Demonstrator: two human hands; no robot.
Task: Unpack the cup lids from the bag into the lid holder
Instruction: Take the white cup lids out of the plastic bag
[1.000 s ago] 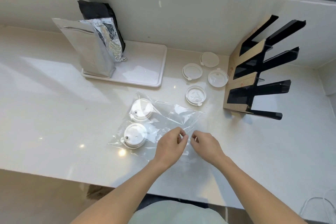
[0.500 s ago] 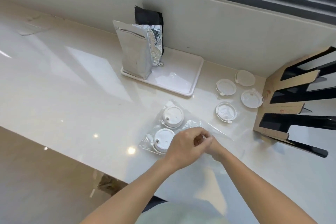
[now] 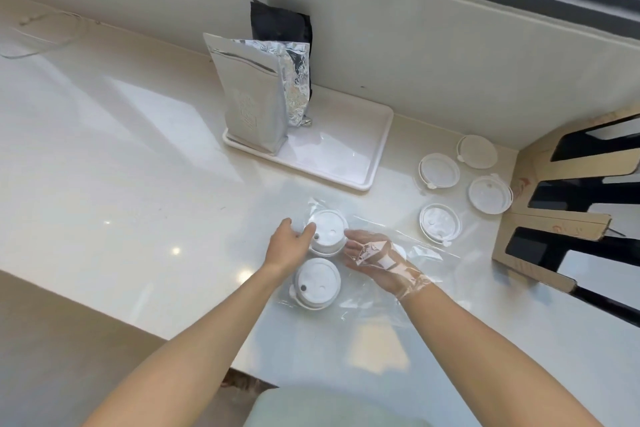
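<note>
Head view
Surface: pale, glossy, runs up to a light wall under a dark window frame.
Bag: clear plastic, lying flat near centre, mouth toward 4 o'clock.
Far lid stack: white, domed, inside the bag at its 10 o'clock end.
Near lid stack: white, domed, inside the bag, just at 6 o'clock of the far stack.
Left hand: outside the bag, fingers and thumb spread and pressed against the far lid stack through the plastic from 9 o'clock.
Right hand: inside the bag up to the wrist, film over its back; fingers loosely spread, tips reaching the far lid stack from 3 o'clock. Whether they grip it, cannot tell.
Loose lids: four, flat on the surface at 2 o'clock of the bag, apart from each other; nearest, middle-left, rear, right.
Lid holder: cardboard-fronted with black slots, at 3 o'clock, cut by the frame edge; the right loose lid lies just beside its front. Slot contents not readable.
Tray: white, rectangular, at 12 o'clock against the wall.
Foil pouch: silver, upright on the tray's left end.
Black pouch: upright behind the foil pouch.
</note>
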